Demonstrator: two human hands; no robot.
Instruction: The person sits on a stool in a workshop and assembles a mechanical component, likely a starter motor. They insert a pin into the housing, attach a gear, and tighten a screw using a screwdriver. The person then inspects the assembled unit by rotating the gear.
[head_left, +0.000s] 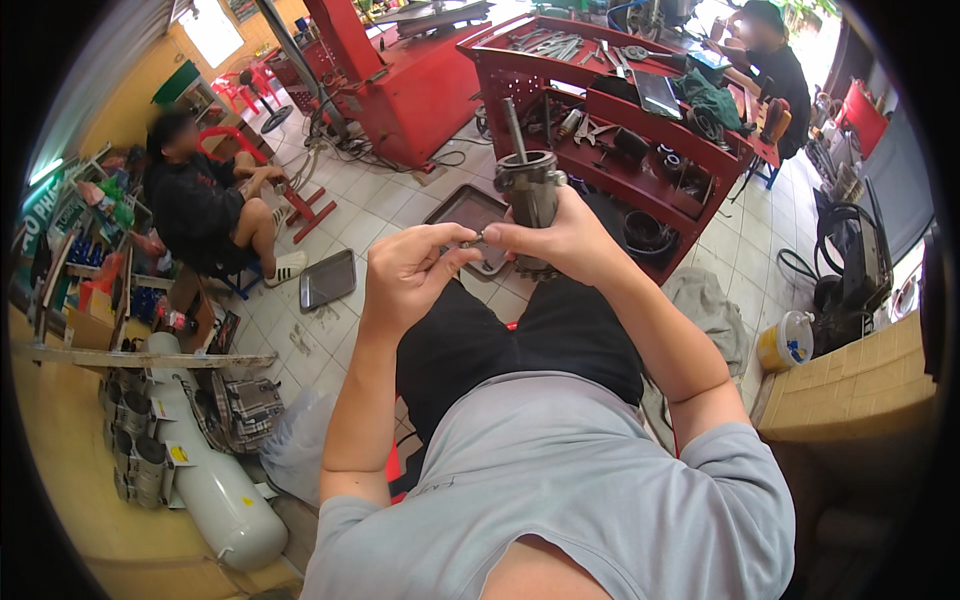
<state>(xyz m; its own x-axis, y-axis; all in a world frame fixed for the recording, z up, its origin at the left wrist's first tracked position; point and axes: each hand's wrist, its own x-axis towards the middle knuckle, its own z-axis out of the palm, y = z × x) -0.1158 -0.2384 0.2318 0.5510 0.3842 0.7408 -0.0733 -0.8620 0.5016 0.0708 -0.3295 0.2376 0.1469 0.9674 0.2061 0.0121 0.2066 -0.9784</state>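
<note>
My right hand (572,242) is wrapped round a dark metal cylinder (532,198) with a collar at its top, held upright above my lap. A thin rod (514,130) rises out of the cylinder's upper end. My left hand (408,268) is closed in a pinch on a small metal piece (474,241), left of the cylinder. The right thumb reaches across to that piece and seems to touch it. Its exact kind is too small to tell. Beneath the hands, a shallow metal tray (437,213) lies on the floor, partly hidden by them.
A red tool cart (600,98) with wrenches and parts stands ahead to the right. Another metal tray (328,280) lies on the tiles. One person (200,215) sits at the left, another (785,75) at the far right. A white tank (225,490) and yellow bucket (775,345) flank me.
</note>
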